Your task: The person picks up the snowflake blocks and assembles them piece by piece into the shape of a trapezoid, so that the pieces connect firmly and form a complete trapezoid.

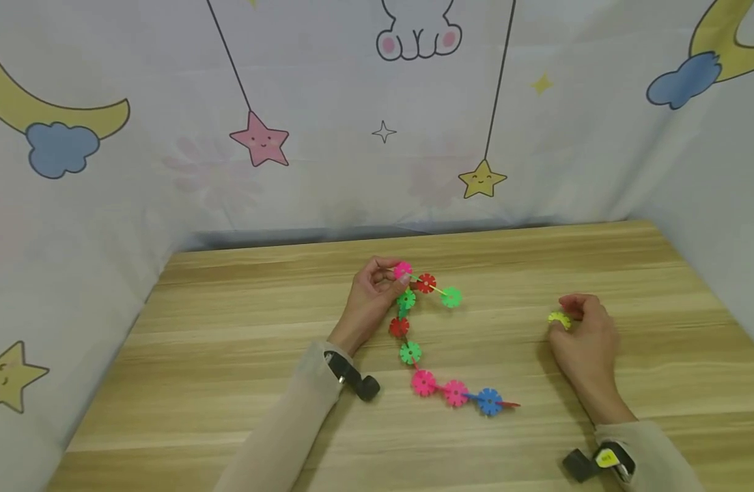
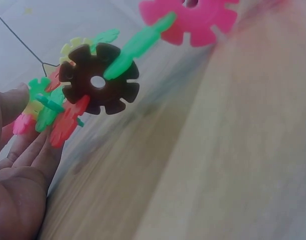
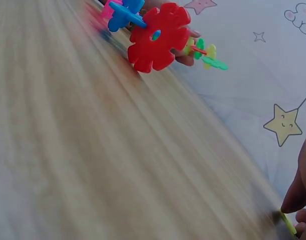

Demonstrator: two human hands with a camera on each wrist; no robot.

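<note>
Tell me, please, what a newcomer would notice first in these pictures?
A curved chain of bright plastic snowflake discs lies mid-table on the light wooden table; the left hand pinches its far pink end. To the right, the right hand holds one yellow-green plastic disc.

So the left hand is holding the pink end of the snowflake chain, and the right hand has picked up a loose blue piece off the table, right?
Not quite: the loose piece at the right hand is yellow, not blue, as the head view shows. The blue one is part of the chain, near its far end on the table. The rest holds: the left hand pinches the chain's pink end.
</note>
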